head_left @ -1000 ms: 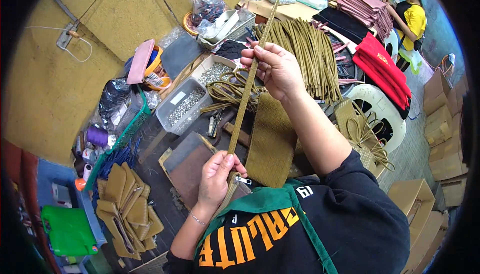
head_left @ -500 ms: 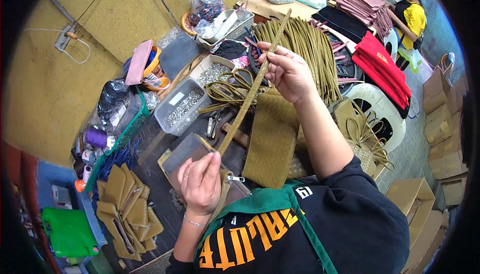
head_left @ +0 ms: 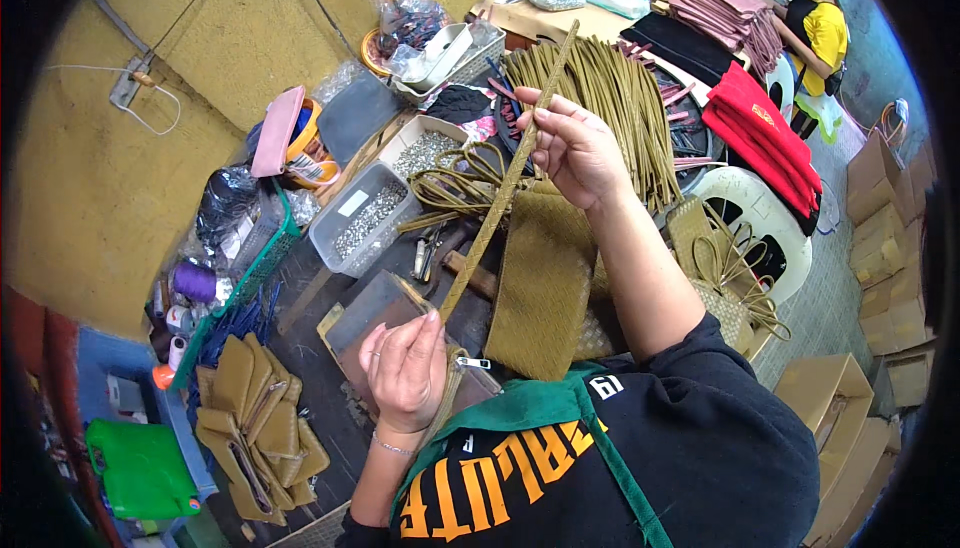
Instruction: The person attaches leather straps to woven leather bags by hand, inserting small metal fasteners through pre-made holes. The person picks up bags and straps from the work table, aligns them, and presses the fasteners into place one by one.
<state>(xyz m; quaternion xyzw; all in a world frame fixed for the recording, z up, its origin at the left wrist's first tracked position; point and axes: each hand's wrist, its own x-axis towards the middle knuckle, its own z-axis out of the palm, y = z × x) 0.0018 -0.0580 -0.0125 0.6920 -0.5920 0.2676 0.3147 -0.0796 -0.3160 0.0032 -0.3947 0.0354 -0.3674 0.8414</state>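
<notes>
the fingers of the left hand [head_left: 405, 388] are pinched on the lower end of an olive-gold woven strap [head_left: 495, 210], and those of the right hand [head_left: 578, 153] hold it between thumb and forefinger nearer its top. from my remote seat i see the strap slant up to the right above the table [head_left: 315, 348], its upper tip free past the right hand.

sweeping left to right, i find a green plastic case [head_left: 140, 468], a purple thread spool [head_left: 195, 281] and a heap of tan woven pouches [head_left: 262, 428]. a pink pouch [head_left: 278, 133] leans on an orange-rimmed container [head_left: 310, 153]. further along, a clear plastic tub [head_left: 335, 246] holds small silver metal pieces. just beside the left hand i make out a silver zipper pull [head_left: 473, 362]; i cannot tell whether the hand touches the zippered piece. an olive woven panel [head_left: 540, 288] lies right of the strap, with a thick bundle of olive strips [head_left: 620, 108] beyond the right hand. then come folded red cloth [head_left: 765, 133], a co-worker in a yellow top [head_left: 826, 33] and stacked cardboard boxes [head_left: 885, 268].
</notes>
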